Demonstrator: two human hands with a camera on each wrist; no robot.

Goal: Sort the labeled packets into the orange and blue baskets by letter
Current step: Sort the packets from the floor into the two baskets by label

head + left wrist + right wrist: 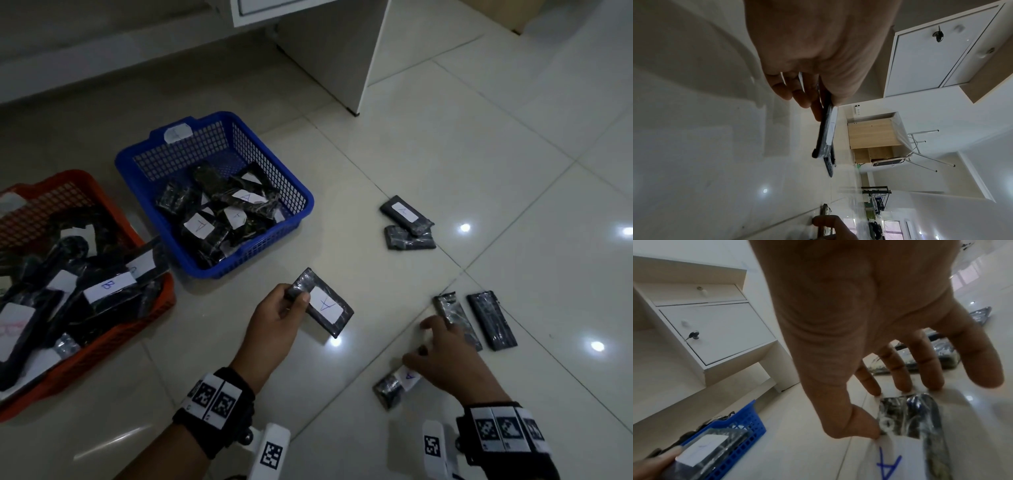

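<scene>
My left hand (294,298) holds a black packet with a white "A" label (322,306) above the floor, thumb on top and fingers beneath; the left wrist view shows that packet (827,129) edge-on. My right hand (424,346) reaches down with spread fingers onto another "A" packet (397,382) lying on the floor. In the right wrist view, thumb and fingertips (904,386) touch that packet (908,417) at opposite ends. The blue basket (263,161) holds several "A" packets. The orange basket (113,339) at the left holds several packets, one marked "B".
Two stacked packets (407,222), the upper labelled, lie on the tiles to the far right. Two more packets lie label-down (457,320) (491,320) just beyond my right hand. A white cabinet (329,51) stands behind the blue basket.
</scene>
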